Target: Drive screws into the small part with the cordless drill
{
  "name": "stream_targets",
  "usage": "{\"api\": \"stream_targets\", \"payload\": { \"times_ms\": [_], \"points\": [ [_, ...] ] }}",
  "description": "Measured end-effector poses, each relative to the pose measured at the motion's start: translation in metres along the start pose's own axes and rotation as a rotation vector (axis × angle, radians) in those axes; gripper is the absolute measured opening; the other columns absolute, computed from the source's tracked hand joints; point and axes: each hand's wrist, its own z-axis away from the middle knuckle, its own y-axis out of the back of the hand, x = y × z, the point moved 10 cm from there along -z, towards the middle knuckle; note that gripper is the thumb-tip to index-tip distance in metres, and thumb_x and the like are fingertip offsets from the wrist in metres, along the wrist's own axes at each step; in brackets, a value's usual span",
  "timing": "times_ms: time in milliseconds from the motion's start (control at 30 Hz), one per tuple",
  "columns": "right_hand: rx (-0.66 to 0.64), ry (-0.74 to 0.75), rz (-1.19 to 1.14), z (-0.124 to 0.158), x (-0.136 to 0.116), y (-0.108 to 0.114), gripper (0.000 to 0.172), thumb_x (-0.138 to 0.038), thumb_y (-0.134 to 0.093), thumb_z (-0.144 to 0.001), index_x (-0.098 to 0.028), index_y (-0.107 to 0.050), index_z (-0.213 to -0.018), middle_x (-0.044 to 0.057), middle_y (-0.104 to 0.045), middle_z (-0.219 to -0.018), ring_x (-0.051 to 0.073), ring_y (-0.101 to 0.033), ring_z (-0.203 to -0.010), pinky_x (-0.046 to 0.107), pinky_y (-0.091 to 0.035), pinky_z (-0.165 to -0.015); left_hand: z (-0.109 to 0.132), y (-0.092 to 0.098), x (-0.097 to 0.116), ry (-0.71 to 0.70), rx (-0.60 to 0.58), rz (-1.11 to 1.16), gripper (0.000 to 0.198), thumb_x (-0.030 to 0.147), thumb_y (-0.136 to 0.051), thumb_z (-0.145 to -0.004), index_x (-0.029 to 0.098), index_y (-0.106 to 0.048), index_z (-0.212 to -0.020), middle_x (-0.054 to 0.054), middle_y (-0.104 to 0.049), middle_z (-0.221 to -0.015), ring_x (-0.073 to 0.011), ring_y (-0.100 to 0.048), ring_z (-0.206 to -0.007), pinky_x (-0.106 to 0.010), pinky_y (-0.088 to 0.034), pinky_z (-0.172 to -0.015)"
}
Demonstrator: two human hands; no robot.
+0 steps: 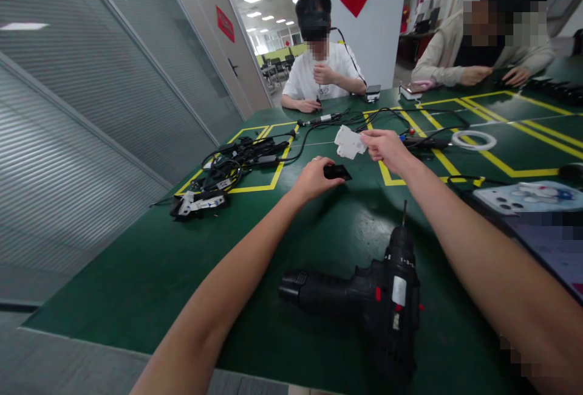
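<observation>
Between the thumb and fingers of my left hand point(316, 179) is a small flat black piece point(337, 172), held just above the green table point(255, 249). My right hand point(385, 147) pinches a thin white cut-out sheet point(350, 141) by its right edge, a little farther out. What the sheet is made of I cannot tell. Closer to me, a black cordless drill point(364, 298) lies on its side between my forearms. Its bit points away from me, and neither hand touches it.
Tangled black cables with adapters point(246, 158) lie at the left, near black-and-white scraps point(198, 202). A white ring coil point(473, 139) and a phone with a patterned case point(532, 196) are at the right. Two people sit across the table.
</observation>
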Motion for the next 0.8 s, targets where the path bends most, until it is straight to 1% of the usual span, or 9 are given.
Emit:
{"api": "stream_targets", "payload": {
  "times_ms": [67,167,333,400,500,567,633,733,800],
  "points": [
    [-0.005,0.01,0.034,0.001,-0.005,-0.002,0.025,-0.033,-0.069,-0.071,-0.016,-0.063,-0.088,-0.007,-0.035,-0.049,0.006,-0.025,-0.04,0.02,-0.017,-0.038,0.019,0.023,-0.003,0.035,-0.01,-0.106,0.045,0.048,-0.069,-0.067,0.019,-0.062,-0.101,-0.007,-0.063,-0.098,-0.0224,-0.06,-0.089,-0.036,-0.048,-0.082],
    [-0.059,0.041,0.174,0.002,-0.01,-0.012,0.026,-0.031,-0.067,-0.072,-0.013,-0.068,-0.09,-0.005,-0.038,-0.046,0.006,-0.027,-0.039,0.021,-0.019,-0.038,0.069,0.072,-0.026,0.173,0.011,-0.206,0.045,0.054,-0.063,-0.07,0.022,-0.06,-0.101,-0.006,-0.064,-0.1,-0.0238,-0.06,-0.091,-0.038,-0.049,-0.082],
    [-0.203,0.087,0.459,0.012,-0.017,-0.044,0.028,-0.031,-0.067,-0.071,-0.011,-0.073,-0.089,-0.001,-0.049,-0.049,0.007,-0.035,-0.043,0.022,-0.026,-0.042,0.192,0.154,-0.105,0.553,0.064,-0.345,0.043,0.066,-0.053,-0.072,0.033,-0.054,-0.1,0.006,-0.065,-0.098,-0.0225,-0.061,-0.091,-0.042,-0.051,-0.082],
    [-0.255,0.097,0.516,0.018,-0.02,-0.057,0.028,-0.031,-0.066,-0.071,-0.011,-0.074,-0.088,0.0,-0.053,-0.052,0.007,-0.036,-0.045,0.022,-0.027,-0.044,0.242,0.168,-0.139,0.704,0.004,-0.361,0.046,0.07,-0.05,-0.071,0.032,-0.054,-0.098,0.005,-0.066,-0.091,-0.0247,-0.062,-0.088,-0.043,-0.051,-0.078],
    [-0.328,0.113,0.556,0.028,-0.025,-0.073,0.03,-0.031,-0.064,-0.071,-0.009,-0.075,-0.089,0.001,-0.057,-0.057,0.007,-0.038,-0.047,0.023,-0.028,-0.048,0.295,0.181,-0.174,0.873,0.008,-0.352,0.061,0.07,-0.049,-0.07,0.02,-0.057,-0.103,-0.012,-0.067,-0.095,-0.0309,-0.063,-0.088,-0.043,-0.05,-0.077],
    [-0.369,0.118,0.565,0.035,-0.027,-0.081,0.03,-0.03,-0.063,-0.071,-0.009,-0.075,-0.088,0.002,-0.058,-0.059,0.007,-0.039,-0.049,0.024,-0.029,-0.049,0.31,0.183,-0.181,0.92,0.001,-0.34,0.069,0.07,-0.046,-0.072,0.014,-0.056,-0.111,-0.018,-0.065,-0.104,-0.034,-0.062,-0.094,-0.044,-0.048,-0.079],
    [-0.427,0.114,0.576,0.043,-0.027,-0.09,0.03,-0.03,-0.062,-0.071,-0.009,-0.076,-0.086,0.002,-0.06,-0.061,0.008,-0.04,-0.05,0.024,-0.03,-0.051,0.308,0.188,-0.173,0.919,0.025,-0.377,0.077,0.069,-0.044,-0.073,0.008,-0.051,-0.12,-0.023,-0.06,-0.113,-0.0378,-0.059,-0.104,-0.047,-0.046,-0.085],
    [-0.529,0.125,0.582,0.057,-0.029,-0.106,0.03,-0.028,-0.061,-0.071,-0.009,-0.076,-0.088,0.003,-0.062,-0.065,0.009,-0.044,-0.056,0.024,-0.032,-0.055,0.279,0.202,-0.131,0.818,0.145,-0.506,0.082,0.068,-0.043,-0.075,0.008,-0.042,-0.132,-0.026,-0.049,-0.13,-0.0424,-0.046,-0.122,-0.052,-0.04,-0.096],
    [-0.603,0.146,0.589,0.068,-0.032,-0.121,0.029,-0.028,-0.061,-0.072,-0.009,-0.076,-0.089,0.003,-0.062,-0.067,0.01,-0.045,-0.059,0.024,-0.032,-0.056,0.248,0.195,-0.096,0.719,0.145,-0.449,0.076,0.064,-0.044,-0.078,0.015,-0.04,-0.135,-0.021,-0.043,-0.137,-0.0393,-0.043,-0.126,-0.05,-0.039,-0.099]
  ]
}}
